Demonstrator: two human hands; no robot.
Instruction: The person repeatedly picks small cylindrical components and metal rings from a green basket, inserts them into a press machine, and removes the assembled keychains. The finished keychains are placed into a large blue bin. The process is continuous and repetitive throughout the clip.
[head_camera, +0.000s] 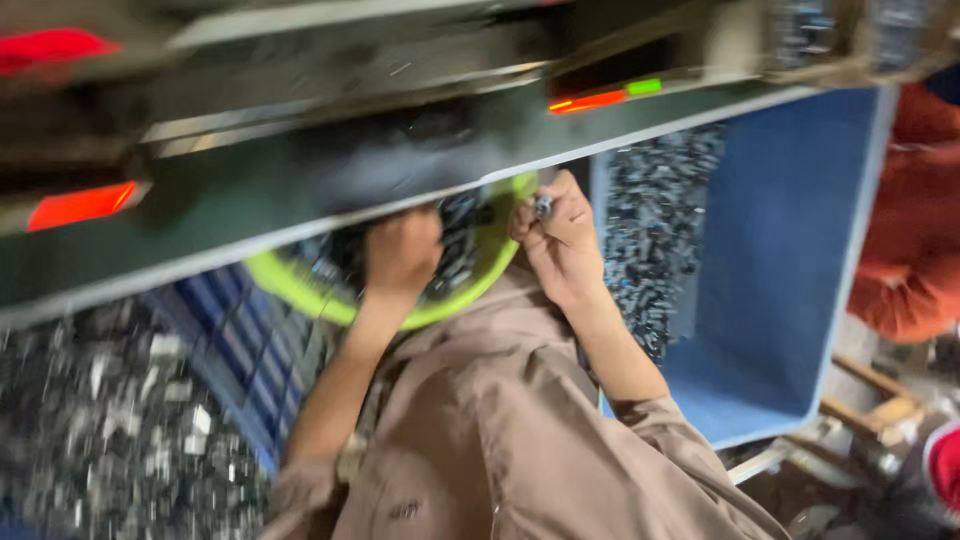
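green bowl (300, 290) of small metal parts, left hand (400, 255) closed inside (blurred), right hand (560, 235) pinching one metal part (543, 206)

A large blue bin (790, 260) of small metal parts (655, 210) stands beside an orange-clad person (905, 250).

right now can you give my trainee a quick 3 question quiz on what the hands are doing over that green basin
1. True or false: the right hand pinches a small metal part between its fingertips.
2. Where is the left hand? A) on the blue bin B) inside the green basin C) on the lap
3. Fill in: the blue bin holds a heap of small ____ pieces.

Key: 1 true; 2 B; 3 metal. The picture is blurred, so whether the left hand grips anything cannot be told.
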